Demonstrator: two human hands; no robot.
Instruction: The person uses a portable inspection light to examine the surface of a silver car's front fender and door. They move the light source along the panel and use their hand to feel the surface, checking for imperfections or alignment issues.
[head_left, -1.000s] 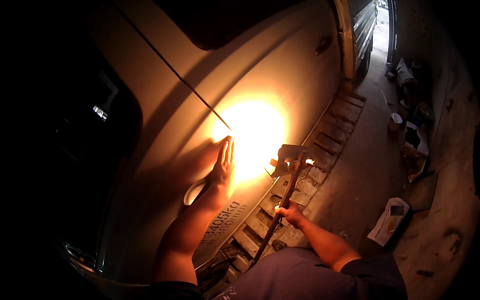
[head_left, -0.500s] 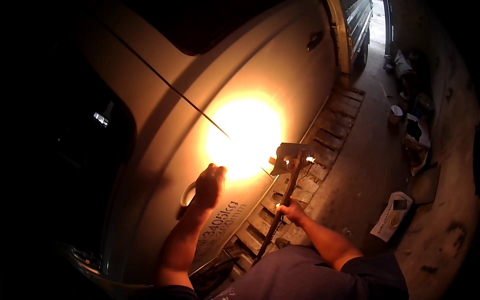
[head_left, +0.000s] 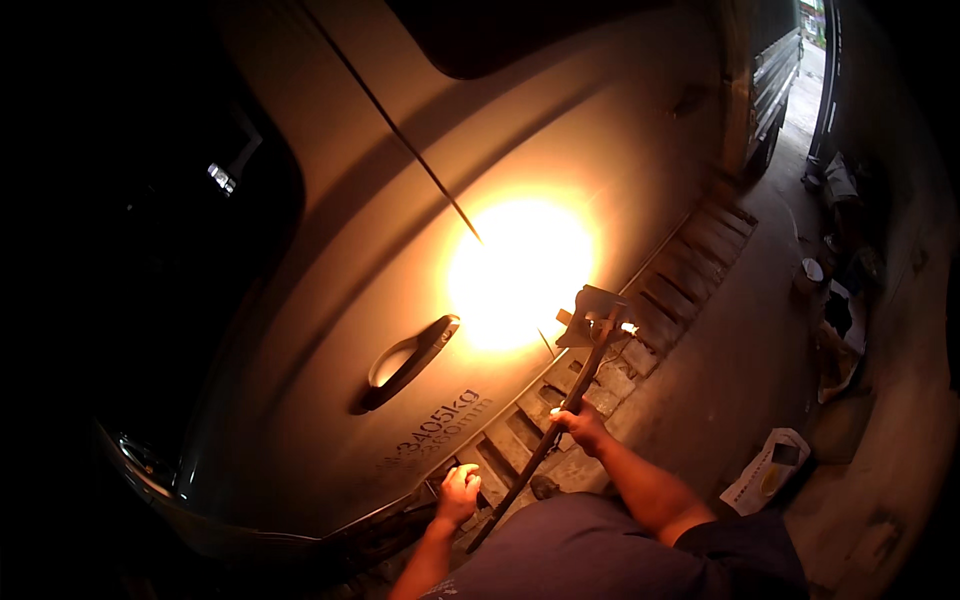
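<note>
My right hand (head_left: 580, 425) is closed around the long dark pole (head_left: 540, 455) of a lamp. The lamp head (head_left: 594, 305), a dark plate-like shade with small glowing spots, is at the pole's upper end. Beside it a blinding glow (head_left: 520, 272) covers part of a pale vehicle door (head_left: 630, 150) and hides the surface there. My left hand (head_left: 459, 494) hangs low near the door's bottom edge, fingers loosely bent and apart, with nothing visible in it. The dark door handle (head_left: 408, 365) is above that hand, apart from it.
A slatted strip (head_left: 655, 295) runs along the floor beside the vehicle. Toward the right wall are a white tub (head_left: 812, 270), a printed white bag (head_left: 765, 470) and dim clutter. Behind stands another vehicle with a ribbed side (head_left: 775, 75), near a bright doorway (head_left: 808, 95).
My left hand has dropped from beside the door handle to below it, uncovering the handle. My right hand still holds the lamp pole. The view has shifted slightly.
</note>
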